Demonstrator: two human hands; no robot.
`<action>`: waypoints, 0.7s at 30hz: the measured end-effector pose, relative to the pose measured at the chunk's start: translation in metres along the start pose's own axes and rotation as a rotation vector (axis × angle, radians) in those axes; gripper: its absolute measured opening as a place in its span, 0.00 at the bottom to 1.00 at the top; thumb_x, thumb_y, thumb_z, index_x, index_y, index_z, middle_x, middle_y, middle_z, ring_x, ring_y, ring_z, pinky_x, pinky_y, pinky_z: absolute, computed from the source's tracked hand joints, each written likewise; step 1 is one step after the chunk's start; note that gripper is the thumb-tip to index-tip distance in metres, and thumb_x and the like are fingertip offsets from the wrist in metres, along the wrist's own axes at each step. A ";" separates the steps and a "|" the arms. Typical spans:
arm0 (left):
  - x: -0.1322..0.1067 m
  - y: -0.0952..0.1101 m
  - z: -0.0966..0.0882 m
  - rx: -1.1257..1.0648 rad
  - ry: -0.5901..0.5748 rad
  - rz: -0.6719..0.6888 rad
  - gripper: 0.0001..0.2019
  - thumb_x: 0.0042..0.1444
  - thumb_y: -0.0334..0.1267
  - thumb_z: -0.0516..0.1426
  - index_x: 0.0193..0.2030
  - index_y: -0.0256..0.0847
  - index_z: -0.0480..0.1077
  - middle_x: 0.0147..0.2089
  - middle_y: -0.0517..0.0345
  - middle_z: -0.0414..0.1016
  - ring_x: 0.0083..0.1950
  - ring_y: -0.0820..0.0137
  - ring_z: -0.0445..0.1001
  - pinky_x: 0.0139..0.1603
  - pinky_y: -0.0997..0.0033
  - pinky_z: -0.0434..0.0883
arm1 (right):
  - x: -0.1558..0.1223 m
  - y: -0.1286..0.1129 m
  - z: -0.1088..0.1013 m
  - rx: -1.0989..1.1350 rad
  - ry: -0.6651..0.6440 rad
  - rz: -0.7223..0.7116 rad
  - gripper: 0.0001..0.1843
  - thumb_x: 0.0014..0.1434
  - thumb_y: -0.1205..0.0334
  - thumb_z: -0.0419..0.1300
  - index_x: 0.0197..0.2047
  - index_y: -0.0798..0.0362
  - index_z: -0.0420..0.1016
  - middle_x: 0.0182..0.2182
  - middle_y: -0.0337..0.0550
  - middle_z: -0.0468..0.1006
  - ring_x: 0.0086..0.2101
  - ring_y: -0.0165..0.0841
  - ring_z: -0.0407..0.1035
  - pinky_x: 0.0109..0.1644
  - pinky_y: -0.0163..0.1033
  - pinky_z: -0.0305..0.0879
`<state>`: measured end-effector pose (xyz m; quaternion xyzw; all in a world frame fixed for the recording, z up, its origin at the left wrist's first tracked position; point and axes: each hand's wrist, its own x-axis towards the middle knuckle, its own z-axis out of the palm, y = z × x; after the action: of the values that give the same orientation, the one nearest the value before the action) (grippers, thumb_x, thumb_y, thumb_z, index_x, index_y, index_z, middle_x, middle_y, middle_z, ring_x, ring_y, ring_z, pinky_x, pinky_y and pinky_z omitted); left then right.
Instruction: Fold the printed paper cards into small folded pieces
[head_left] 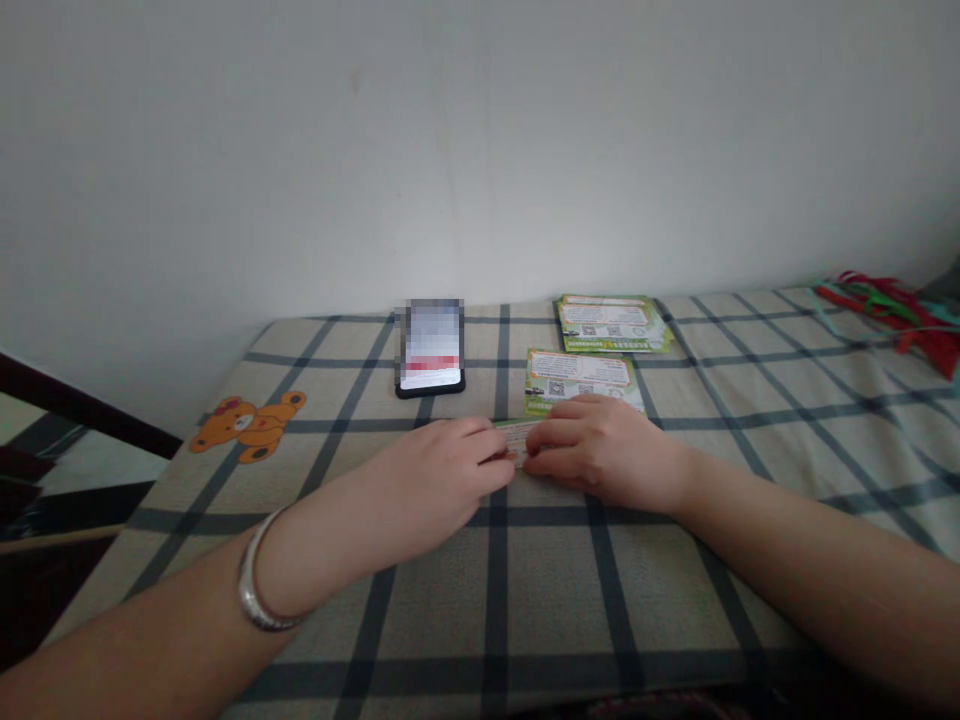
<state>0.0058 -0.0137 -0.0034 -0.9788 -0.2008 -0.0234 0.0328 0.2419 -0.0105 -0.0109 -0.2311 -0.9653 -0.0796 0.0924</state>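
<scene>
Between my two hands lies a printed green-and-white flyer (516,434), mostly covered by them, so whether it is folded cannot be seen. My left hand (442,475) has its fingers bent and together on the flyer's left part, and the thumb is largely hidden. From the other side, my right hand (600,450) presses its curled fingers onto the right part. Just beyond the right hand rests another flyer (581,375), its near edge partly behind the fingers. Further back sits a stack of similar flyers (607,325). A silver bangle circles my left wrist.
A phone (431,345) with a lit, blurred screen stands near the wall. The table has a checked cloth (555,600) with a bear picture (251,425) at left. Red and green items (900,315) lie at the far right. A plain wall (480,150) borders the back.
</scene>
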 end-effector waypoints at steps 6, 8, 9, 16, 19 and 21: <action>-0.002 -0.002 -0.006 -0.071 0.021 -0.017 0.13 0.56 0.25 0.53 0.45 0.38 0.73 0.48 0.52 0.75 0.52 0.62 0.71 0.55 0.60 0.70 | -0.005 0.005 -0.003 0.072 -0.031 -0.011 0.09 0.66 0.63 0.54 0.39 0.50 0.76 0.38 0.38 0.78 0.36 0.33 0.68 0.40 0.40 0.61; -0.003 -0.004 -0.007 -0.103 0.018 -0.030 0.15 0.55 0.25 0.52 0.46 0.38 0.73 0.49 0.53 0.75 0.53 0.63 0.71 0.56 0.60 0.70 | -0.008 0.008 -0.003 0.108 -0.040 -0.017 0.09 0.65 0.65 0.54 0.40 0.50 0.76 0.38 0.38 0.78 0.36 0.32 0.68 0.40 0.40 0.62; -0.003 -0.005 -0.008 -0.118 0.016 -0.034 0.16 0.55 0.24 0.52 0.47 0.38 0.73 0.50 0.53 0.75 0.53 0.64 0.71 0.57 0.61 0.70 | -0.009 0.009 -0.003 0.125 -0.043 -0.017 0.09 0.65 0.65 0.54 0.40 0.50 0.76 0.39 0.38 0.78 0.37 0.32 0.69 0.41 0.40 0.62; -0.004 -0.010 -0.007 -0.128 0.031 -0.016 0.18 0.54 0.24 0.50 0.48 0.39 0.73 0.51 0.53 0.76 0.52 0.65 0.73 0.56 0.63 0.71 | -0.013 0.013 -0.003 0.181 -0.041 0.007 0.08 0.63 0.66 0.56 0.37 0.50 0.77 0.37 0.37 0.78 0.36 0.31 0.69 0.40 0.39 0.62; -0.004 -0.010 -0.006 -0.128 0.041 -0.006 0.19 0.53 0.23 0.50 0.49 0.38 0.73 0.53 0.54 0.75 0.54 0.66 0.72 0.58 0.64 0.69 | -0.014 0.012 -0.005 0.192 -0.060 0.027 0.08 0.62 0.66 0.56 0.37 0.50 0.77 0.36 0.37 0.78 0.36 0.30 0.69 0.37 0.38 0.62; -0.005 -0.010 -0.006 -0.134 0.038 -0.010 0.20 0.53 0.23 0.50 0.50 0.38 0.73 0.54 0.54 0.75 0.55 0.66 0.72 0.59 0.65 0.69 | -0.015 0.012 -0.007 0.190 -0.068 0.029 0.08 0.62 0.66 0.56 0.37 0.51 0.77 0.36 0.38 0.78 0.36 0.30 0.70 0.37 0.38 0.62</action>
<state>-0.0027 -0.0069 0.0031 -0.9771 -0.2032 -0.0557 -0.0291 0.2614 -0.0076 -0.0058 -0.2381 -0.9675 0.0217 0.0823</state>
